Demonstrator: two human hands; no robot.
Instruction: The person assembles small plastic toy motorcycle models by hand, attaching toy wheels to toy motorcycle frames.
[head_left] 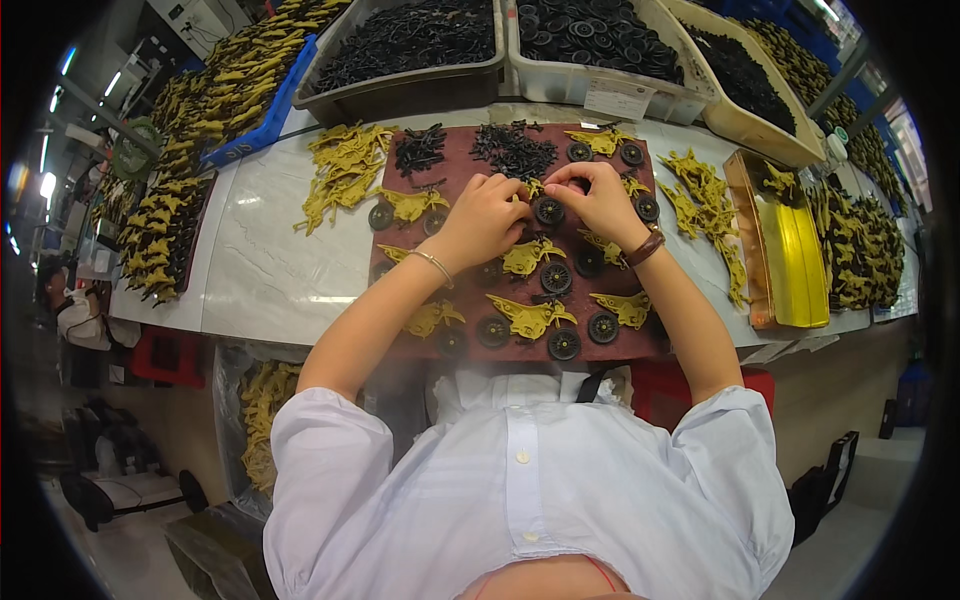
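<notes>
Two bare hands at work over a dark red board (635,346): the yellow toy body (535,187) lies between the fingertips, at the far middle of the board, with a black wheel (549,211) at its near side. The left hand (484,222) has its fingers curled in at the left of the body, and the right hand (598,198) brings bent thumb and forefinger together at its right; the contact is hidden, so whether either hand grips the body or a smaller part cannot be told. Just beyond lies a pile of small black parts (515,148); loose yellow bodies (345,168) heap to the left of the board. The body appears to be thin moulded plastic, probably light and stiff, with narrow ends that might bend or snap; the broad middle seems the safest hold. The wheel, probably light too, would best be pinched across its rim
</notes>
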